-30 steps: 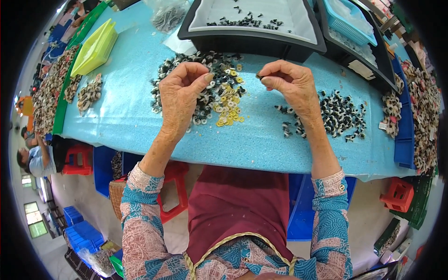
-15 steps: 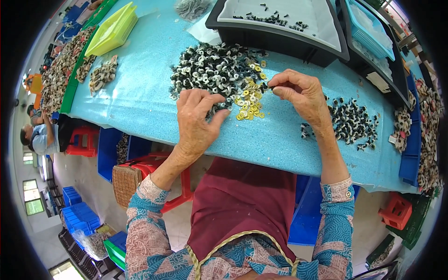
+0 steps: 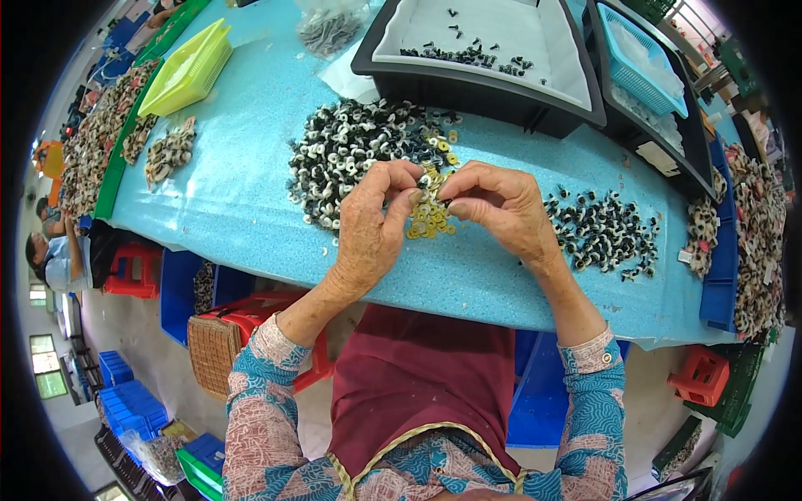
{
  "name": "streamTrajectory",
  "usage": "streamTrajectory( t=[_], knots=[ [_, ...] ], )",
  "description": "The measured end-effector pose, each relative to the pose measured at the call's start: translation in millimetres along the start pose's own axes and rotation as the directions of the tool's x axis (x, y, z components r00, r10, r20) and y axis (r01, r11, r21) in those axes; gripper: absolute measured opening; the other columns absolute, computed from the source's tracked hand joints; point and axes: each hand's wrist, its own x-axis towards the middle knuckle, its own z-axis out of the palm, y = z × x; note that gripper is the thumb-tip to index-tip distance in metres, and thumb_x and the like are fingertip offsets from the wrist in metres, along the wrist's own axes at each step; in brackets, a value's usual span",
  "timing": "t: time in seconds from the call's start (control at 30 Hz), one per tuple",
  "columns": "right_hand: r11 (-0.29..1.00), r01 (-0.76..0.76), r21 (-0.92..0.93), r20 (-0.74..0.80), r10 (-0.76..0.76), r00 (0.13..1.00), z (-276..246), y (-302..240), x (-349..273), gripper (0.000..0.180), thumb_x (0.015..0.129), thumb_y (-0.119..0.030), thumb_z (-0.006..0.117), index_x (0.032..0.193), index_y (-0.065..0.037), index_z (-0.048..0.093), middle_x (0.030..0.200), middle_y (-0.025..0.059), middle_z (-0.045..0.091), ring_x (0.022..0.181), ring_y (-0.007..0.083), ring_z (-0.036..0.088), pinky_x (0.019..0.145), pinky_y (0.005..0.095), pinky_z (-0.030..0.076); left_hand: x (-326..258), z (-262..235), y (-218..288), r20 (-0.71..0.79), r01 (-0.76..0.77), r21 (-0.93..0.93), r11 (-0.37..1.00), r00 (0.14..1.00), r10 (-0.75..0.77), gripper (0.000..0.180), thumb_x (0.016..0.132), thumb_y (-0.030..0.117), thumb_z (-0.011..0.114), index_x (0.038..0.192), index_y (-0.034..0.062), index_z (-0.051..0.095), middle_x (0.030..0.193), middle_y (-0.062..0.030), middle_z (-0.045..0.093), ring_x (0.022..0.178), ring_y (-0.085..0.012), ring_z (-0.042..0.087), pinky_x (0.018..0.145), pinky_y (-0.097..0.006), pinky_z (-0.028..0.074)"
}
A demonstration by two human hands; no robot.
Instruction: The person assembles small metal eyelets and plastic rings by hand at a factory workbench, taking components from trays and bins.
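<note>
Left hand [image 3: 369, 230] has neared right hand [image 3: 508, 215] — right pinching a dark piece [image 3: 445, 203], left's grip unclear.

The dark piece [image 3: 445, 203] at the right hand's [image 3: 505, 210] fingertips is too small to identify. Toward one o'clock, the upper edge cuts off the black tray [image 3: 480, 93].
</note>
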Motion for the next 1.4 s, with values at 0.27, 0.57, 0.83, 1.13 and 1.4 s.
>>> streamTrajectory(
  t=[0.27,0.57,0.83,1.13,1.4],
  knots=[
    [0.998,-0.042,-0.046,-0.046,0.040,0.998,-0.3,7.2,2.8,0.012,0.078,0.002,0.063,0.090,0.001,0.064,0.087,0.0036,0.063,0.083,0.0100,0.059,0.075,0.0233,0.048,2.1,11.3,-6.3,0.083,0.204,-0.421,0.884,0.979,-0.186,0.003,0.085,-0.001,0.055,0.086,0.0003,0.054,0.097,-0.0093,0.057,0.076,-0.0112,0.059,0.070,-0.023,0.051],
    [0.976,-0.164,-0.141,-0.123,0.147,0.981,0.2,5.8,4.5,0.020,0.078,0.002,0.062,0.098,0.000,0.063,0.086,0.0027,0.062,0.079,0.0108,0.059,0.072,0.0235,0.048,2.9,11.4,-12.7,0.165,0.360,-0.586,0.726,0.930,-0.327,0.006,0.083,-0.001,0.060,0.087,-0.0019,0.056,0.100,-0.0112,0.058,0.081,-0.0133,0.061,0.071,-0.025,0.054],
    [0.922,0.134,-0.363,-0.062,-0.168,0.984,-2.0,13.6,7.7,0.021,0.078,0.003,0.059,0.099,-0.001,0.062,0.082,0.0035,0.058,0.074,0.0119,0.056,0.066,0.0244,0.046,0.0,12.9,-6.7,0.029,0.219,-0.560,0.799,0.969,-0.245,0.006,0.083,-0.006,0.057,0.088,-0.0033,0.053,0.100,-0.0134,0.057,0.083,-0.0188,0.064,0.071,-0.027,0.056],
    [0.994,-0.102,0.050,-0.067,0.105,0.992,-10.3,5.8,4.2,0.015,0.087,-0.003,0.051,0.102,0.001,0.054,0.086,0.0095,0.062,0.068,0.0104,0.055,0.062,0.0250,0.049,-13.1,-29.6,7.3,-0.028,-0.068,0.196,0.978,0.997,0.074,0.023,0.070,-0.006,0.067,0.089,0.0033,0.058,0.102,-0.0104,0.057,0.083,-0.0187,0.058,0.073,-0.031,0.048],
    [0.987,-0.150,-0.056,-0.152,0.140,0.978,-11.4,3.5,4.5,0.011,0.087,0.001,0.049,0.096,0.001,0.055,0.073,0.0056,0.059,0.058,0.0070,0.052,0.050,0.0199,0.044,-31.0,-33.0,3.6,-0.044,-0.237,0.519,0.821,0.952,0.303,0.032,0.060,-0.001,0.071,0.088,0.0073,0.060,0.101,-0.0087,0.057,0.102,-0.0288,0.049,0.089,-0.040,0.037]
  ],
)
